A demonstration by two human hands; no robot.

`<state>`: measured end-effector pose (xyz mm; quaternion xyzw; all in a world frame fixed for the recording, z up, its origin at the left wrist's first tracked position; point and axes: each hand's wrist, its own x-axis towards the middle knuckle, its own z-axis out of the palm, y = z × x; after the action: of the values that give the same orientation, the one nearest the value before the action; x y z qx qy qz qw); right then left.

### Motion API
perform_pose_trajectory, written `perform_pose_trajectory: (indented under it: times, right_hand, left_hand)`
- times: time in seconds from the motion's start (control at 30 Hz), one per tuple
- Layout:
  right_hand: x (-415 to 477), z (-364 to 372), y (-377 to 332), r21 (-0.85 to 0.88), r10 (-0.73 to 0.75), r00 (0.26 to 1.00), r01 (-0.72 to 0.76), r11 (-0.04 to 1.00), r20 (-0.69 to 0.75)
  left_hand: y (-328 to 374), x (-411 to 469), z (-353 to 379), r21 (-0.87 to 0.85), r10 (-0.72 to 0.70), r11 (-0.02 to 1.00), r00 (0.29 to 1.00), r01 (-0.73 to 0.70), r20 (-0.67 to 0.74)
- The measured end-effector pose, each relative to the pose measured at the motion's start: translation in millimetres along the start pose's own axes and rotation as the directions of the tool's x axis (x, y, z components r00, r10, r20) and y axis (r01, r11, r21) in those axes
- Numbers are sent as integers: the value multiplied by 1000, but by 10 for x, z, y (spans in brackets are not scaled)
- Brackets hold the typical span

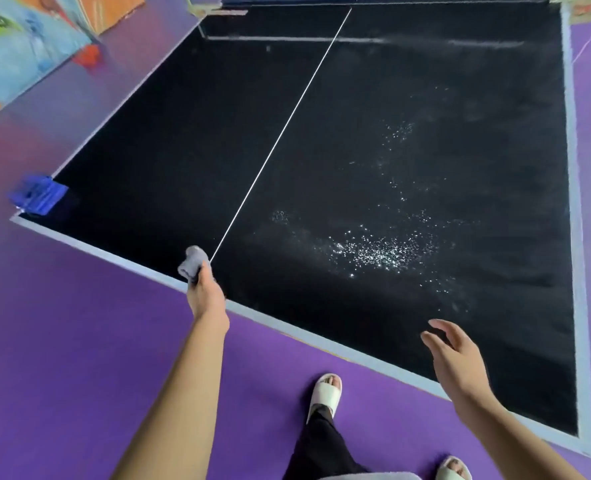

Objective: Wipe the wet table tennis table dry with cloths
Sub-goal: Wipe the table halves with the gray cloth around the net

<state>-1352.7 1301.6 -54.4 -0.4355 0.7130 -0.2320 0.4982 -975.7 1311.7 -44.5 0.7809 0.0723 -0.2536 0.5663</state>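
Observation:
A dark table tennis table [190, 140] with pale edge lines and a white centre line fills the view. Water droplets [380, 252] glisten on its right half, densest near the front. My left hand [204, 294] is at the table's near edge by the centre line, shut on a bunched grey cloth [193, 263]. Over the near right part of the table, my right hand [455, 358] hovers with fingers spread and holds nothing. A blue cloth [38, 195] lies on the table's near left corner.
The net [373, 39] runs across the far end of this half. Purple floor [62, 358] surrounds the table. My feet in white slippers [323, 393] stand just before the near edge. Colourful boards [27, 39] stand at the far left.

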Motion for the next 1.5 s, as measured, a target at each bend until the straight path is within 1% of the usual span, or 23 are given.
perform_pose_trajectory:
  times: [0.03,0.1,0.13,0.2,0.27,0.3,0.33,0.4,0.43,0.47,0.53,0.6,0.67,0.77,0.9,0.97,1.07,1.17,1.23,1.3,1.37,1.43,1.5]
  right_hand:
    - [52,134,30,-33,30,996,-33,999,-81]
    - [137,398,115,-127,79,983,-101,987,-168]
    - [156,515,171,-218,101,979,-139,966,-177]
    - [140,699,291,-446,118,981,-175,878,-154]
    - [113,795,372,-548,113,983,-173,818,-142]
    - [113,829,379,-568,109,983,-174,805,-147]
    - [112,859,387,-582,107,982,-180,793,-158]
    - [107,836,406,-605,88,981,-175,776,-170]
    - [116,836,412,-609,85,981,-174,774,-172]
    - [122,832,414,-611,83,981,-174,772,-173]
    - [122,833,417,-610,84,981,-175,773,-175]
    - [135,831,411,-606,91,978,-187,773,-185]
    - [129,857,426,-612,88,977,-189,768,-192]
    - [97,908,430,-596,76,976,-185,782,-204]
    - [84,924,420,-589,83,977,-184,787,-194]
    - [88,884,424,-578,81,981,-171,798,-178]
    - [39,768,473,-583,48,989,-120,804,-137]
    - [-37,627,560,-658,34,991,-112,744,-130]
    - [-86,500,637,-690,54,985,-152,707,-161]
    - [-141,332,726,-649,96,970,-221,728,-223]
    - [-193,139,853,-623,106,961,-249,742,-257]
    - [-233,-73,1014,-656,71,968,-216,724,-241]
    - [-272,-280,1190,-702,28,983,-148,696,-179]
  left_hand:
    - [89,216,79,39,66,997,996,-68,67]
    - [206,749,241,189,185,961,977,-202,103]
    - [268,1014,278,263,228,931,967,-251,117]
    - [306,1473,355,382,303,858,939,-343,164]
    - [259,1799,461,507,326,766,918,-396,224]
    - [228,1858,533,579,293,713,918,-396,267]
    - [163,1897,603,661,275,620,907,-422,320]
    - [52,1785,718,784,239,382,872,-488,426]
    - [-8,1750,755,802,239,306,857,-513,457]
    - [-79,1751,783,809,254,264,847,-525,467]
    - [-136,1778,793,828,257,246,858,-503,445]
    - [-138,1776,833,837,241,263,872,-480,425]
    - [-147,1692,932,812,202,282,859,-511,471]
    - [-218,1376,1220,732,127,254,772,-633,623]
    - [-380,784,1578,615,48,226,639,-755,767]
    - [-512,505,1692,562,22,206,578,-801,816]
    - [-730,77,1773,512,-4,154,518,-845,855]
    - [-911,-300,1805,465,-30,72,464,-883,885]
    - [-1017,-529,1821,440,-50,51,438,-896,898]
    - [-1124,-737,1837,423,-69,46,419,-905,905]
    - [-1207,-923,1868,417,-70,48,414,-907,908]
    - [-1273,-1102,1911,422,-63,44,419,-906,906]
    - [-1352,-1287,1950,425,-63,35,422,-905,904]
